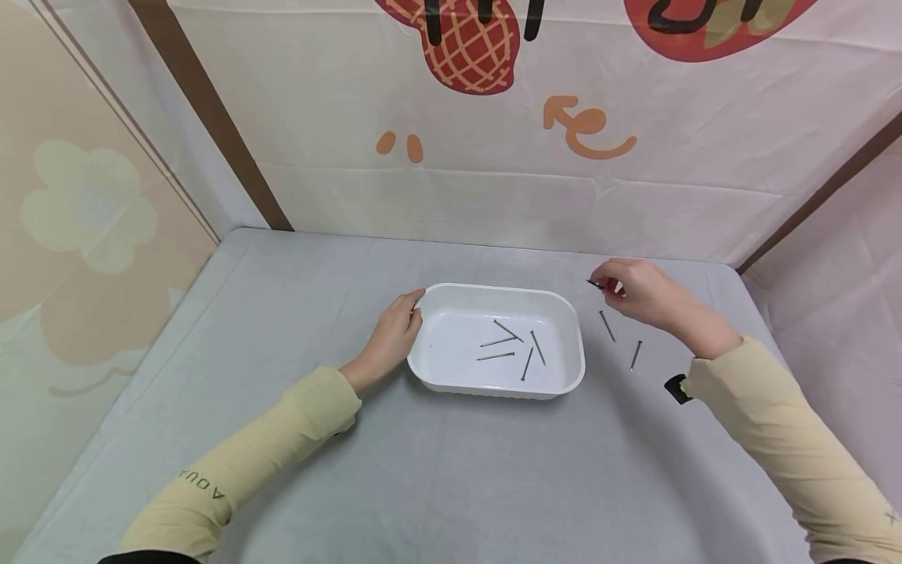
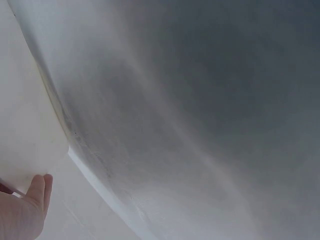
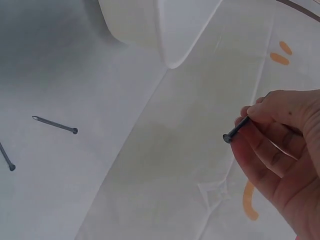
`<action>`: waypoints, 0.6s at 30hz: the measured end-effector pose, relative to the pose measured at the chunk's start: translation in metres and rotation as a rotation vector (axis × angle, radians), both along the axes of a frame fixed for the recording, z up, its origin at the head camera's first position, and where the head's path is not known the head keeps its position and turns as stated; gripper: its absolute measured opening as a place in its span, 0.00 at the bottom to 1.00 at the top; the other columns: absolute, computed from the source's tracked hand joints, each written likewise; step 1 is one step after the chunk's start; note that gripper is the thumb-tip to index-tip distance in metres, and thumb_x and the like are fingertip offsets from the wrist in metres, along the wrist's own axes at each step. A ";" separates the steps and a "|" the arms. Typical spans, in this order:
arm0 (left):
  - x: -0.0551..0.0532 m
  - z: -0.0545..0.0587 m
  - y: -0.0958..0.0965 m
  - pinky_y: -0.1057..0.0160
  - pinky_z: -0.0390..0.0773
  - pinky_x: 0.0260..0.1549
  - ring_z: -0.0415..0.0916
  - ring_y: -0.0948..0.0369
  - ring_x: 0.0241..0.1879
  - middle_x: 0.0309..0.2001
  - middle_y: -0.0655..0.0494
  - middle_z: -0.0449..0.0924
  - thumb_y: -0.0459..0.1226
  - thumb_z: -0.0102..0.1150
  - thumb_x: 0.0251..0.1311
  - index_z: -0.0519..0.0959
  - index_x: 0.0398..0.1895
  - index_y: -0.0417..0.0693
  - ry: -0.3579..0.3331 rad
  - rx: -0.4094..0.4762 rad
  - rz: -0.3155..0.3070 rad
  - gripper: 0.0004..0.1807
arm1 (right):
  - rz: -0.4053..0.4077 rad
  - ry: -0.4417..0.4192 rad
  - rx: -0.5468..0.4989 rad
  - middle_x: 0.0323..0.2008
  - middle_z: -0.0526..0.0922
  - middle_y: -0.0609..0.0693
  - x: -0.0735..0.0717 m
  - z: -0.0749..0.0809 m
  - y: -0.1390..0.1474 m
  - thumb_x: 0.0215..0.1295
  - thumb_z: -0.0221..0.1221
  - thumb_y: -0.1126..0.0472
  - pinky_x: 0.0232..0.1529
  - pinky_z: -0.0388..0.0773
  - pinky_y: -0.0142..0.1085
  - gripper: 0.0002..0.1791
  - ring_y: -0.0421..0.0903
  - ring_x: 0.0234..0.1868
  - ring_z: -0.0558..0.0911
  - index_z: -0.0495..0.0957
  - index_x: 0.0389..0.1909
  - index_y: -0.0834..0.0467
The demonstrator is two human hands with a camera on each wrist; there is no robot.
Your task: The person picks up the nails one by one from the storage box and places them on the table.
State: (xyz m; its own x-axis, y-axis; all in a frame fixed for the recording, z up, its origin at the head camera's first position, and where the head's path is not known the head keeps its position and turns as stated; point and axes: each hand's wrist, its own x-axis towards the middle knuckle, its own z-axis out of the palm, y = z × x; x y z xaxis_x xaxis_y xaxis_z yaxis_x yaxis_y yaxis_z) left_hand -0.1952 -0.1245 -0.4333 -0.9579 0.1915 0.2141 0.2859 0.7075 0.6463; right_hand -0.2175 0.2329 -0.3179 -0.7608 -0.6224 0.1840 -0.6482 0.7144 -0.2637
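Note:
My right hand [image 1: 637, 291] pinches a dark nail [image 3: 236, 129] between thumb and fingertips, its flat head sticking out in the right wrist view. That hand is raised beyond the right end of a white plastic basin [image 1: 496, 389]. At the basin's left end, my left hand [image 1: 392, 335] holds the rim, its thumb along the edge. Inside the basin lie several nails, one of them [image 1: 496, 356] near the middle of the bottom. Two more nails rest on the table, one [image 1: 607, 326] close to the basin and another [image 1: 636, 355] nearer me.
A grey cloth covers the table [image 1: 451, 478]. Behind it hangs a pale printed curtain [image 1: 324, 188], with more fabric [image 1: 92, 235] at the left side. A small black tab [image 1: 678, 388] shows beside the right sleeve cuff.

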 end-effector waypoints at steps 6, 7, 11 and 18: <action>-0.001 0.000 0.000 0.60 0.74 0.48 0.72 0.52 0.50 0.51 0.39 0.71 0.30 0.37 0.66 0.63 0.61 0.32 0.000 0.000 0.006 0.21 | -0.016 0.021 -0.051 0.32 0.81 0.57 -0.002 -0.003 0.009 0.49 0.56 0.79 0.29 0.77 0.39 0.12 0.49 0.31 0.79 0.78 0.35 0.67; 0.000 0.000 0.000 0.59 0.74 0.48 0.71 0.52 0.50 0.52 0.39 0.71 0.31 0.37 0.66 0.63 0.61 0.32 -0.002 0.001 0.006 0.21 | -0.021 0.026 -0.059 0.32 0.81 0.57 -0.002 -0.004 0.011 0.49 0.56 0.79 0.28 0.77 0.39 0.11 0.49 0.31 0.79 0.78 0.35 0.67; 0.000 0.000 0.000 0.59 0.73 0.49 0.71 0.52 0.51 0.52 0.40 0.70 0.31 0.37 0.66 0.62 0.61 0.33 -0.008 -0.001 0.004 0.21 | -0.044 0.029 -0.079 0.31 0.81 0.57 -0.002 -0.005 0.015 0.49 0.57 0.79 0.28 0.78 0.40 0.11 0.49 0.31 0.79 0.78 0.35 0.67; -0.001 0.001 0.001 0.60 0.74 0.48 0.71 0.52 0.51 0.52 0.40 0.70 0.31 0.37 0.66 0.62 0.61 0.33 -0.006 -0.005 0.002 0.21 | -0.067 0.037 -0.148 0.30 0.80 0.57 -0.002 -0.012 0.020 0.49 0.56 0.79 0.31 0.79 0.44 0.10 0.50 0.31 0.79 0.78 0.33 0.68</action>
State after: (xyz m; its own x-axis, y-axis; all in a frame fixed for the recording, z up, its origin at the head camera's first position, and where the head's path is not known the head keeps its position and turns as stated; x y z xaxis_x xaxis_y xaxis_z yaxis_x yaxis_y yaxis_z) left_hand -0.1957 -0.1236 -0.4327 -0.9597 0.1901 0.2070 0.2800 0.7113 0.6448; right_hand -0.2199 0.2532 -0.3297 -0.7908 -0.5343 0.2984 -0.6114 0.7114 -0.3466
